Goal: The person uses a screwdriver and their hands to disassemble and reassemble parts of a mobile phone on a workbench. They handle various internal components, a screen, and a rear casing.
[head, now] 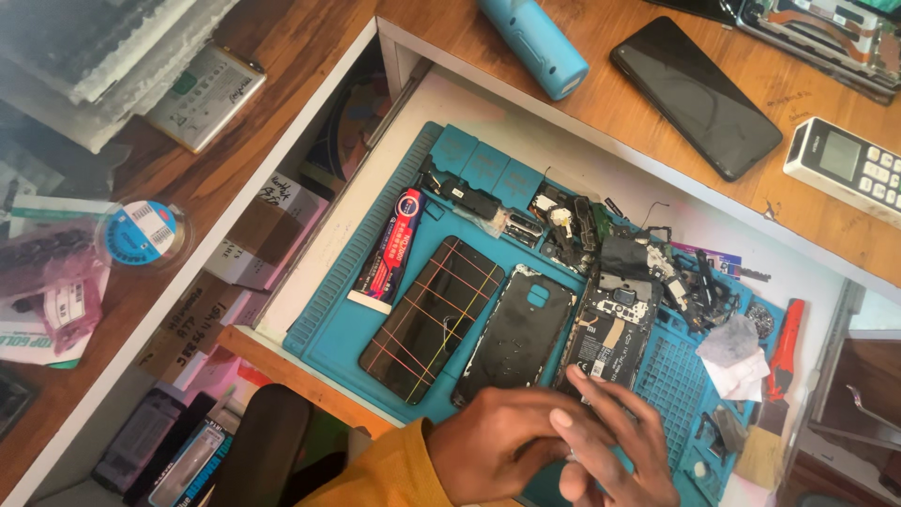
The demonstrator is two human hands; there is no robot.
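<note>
**Two hands meet over a blue repair mat**

The left hand and right hand touch at the near edge of the blue mat, fingers bent together; what they pinch is hidden; just beyond them lie an opened phone, a black back cover and a screen bound with coloured bands, side by side; a glue tube rests to the left; a black phone sits on the wooden desk.
</note>
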